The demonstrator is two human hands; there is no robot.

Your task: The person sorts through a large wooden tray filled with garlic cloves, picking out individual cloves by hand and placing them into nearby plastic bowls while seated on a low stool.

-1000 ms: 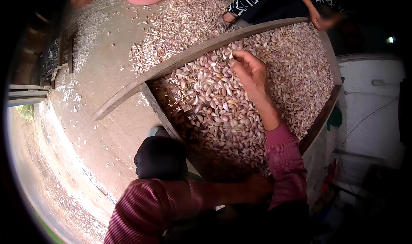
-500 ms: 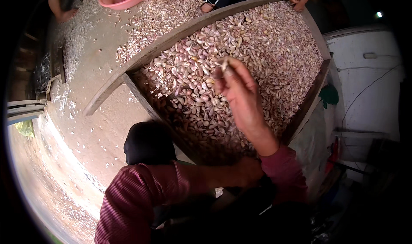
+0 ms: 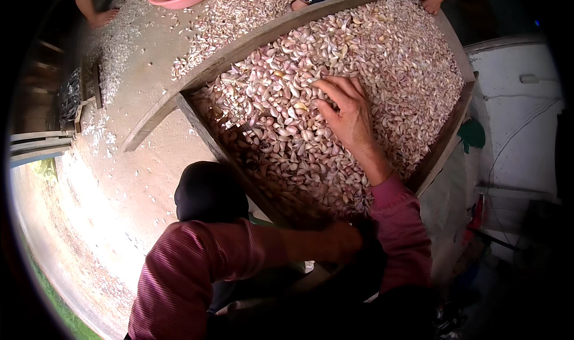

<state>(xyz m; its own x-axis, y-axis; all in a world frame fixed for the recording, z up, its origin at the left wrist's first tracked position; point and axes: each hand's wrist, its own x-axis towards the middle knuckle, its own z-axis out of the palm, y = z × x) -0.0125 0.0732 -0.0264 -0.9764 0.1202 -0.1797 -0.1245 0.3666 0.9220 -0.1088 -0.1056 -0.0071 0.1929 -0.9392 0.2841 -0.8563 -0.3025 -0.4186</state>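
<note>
downward shift of right hand [image 3: 351, 114] since the earlier frame, to loose garlic cloves [image 3: 286, 101], with thumb parted from curled fingers; confinement of cloves within raised-sided wooden tray [image 3: 263, 38], probably against spilling; left hand [image 3: 344, 242] in shadow by near edge, finger state impossible to tell

the right hand [image 3: 350, 110] reaches over garlic cloves [image 3: 406, 59] spread in a wooden-sided tray [image 3: 257, 40], fingers bent and thumb parted from the forefinger, while the left hand [image 3: 344, 242] lies in shadow by the tray's near edge, its grip too dark to make out. beyond the far side, more cloves cover part of the floor [image 3: 152, 178] near a pink basin [image 3: 179, 4], and another person's hands [image 3: 433, 3] are at the tray's far right corner. a bare foot [image 3: 103, 18] shows at the upper left.
</note>
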